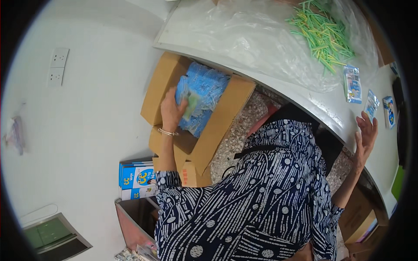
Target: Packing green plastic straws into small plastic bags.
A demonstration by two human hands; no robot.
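Note:
My left hand (171, 112) reaches down into an open cardboard box (226, 117) on the floor and grips one small blue and green packet (190, 103) at the top of the pile. The box is filled with several blue packets (208, 85). My right hand (365, 135) is raised at the edge of the white table (313, 102), fingers spread, holding nothing. It is nearest to a small blue packet (371, 104) lying on the table just above the fingertips. My patterned dark blue and white sleeves cover both upper arms.
On the table lies a clear plastic sheet (244, 35) with a heap of green and yellow sticks (324, 32), plus two more small packets (352, 83) (389, 111). A stack of blue and white boxes (137, 178) stands by the cardboard box. Wall sockets (57, 65) are on the left.

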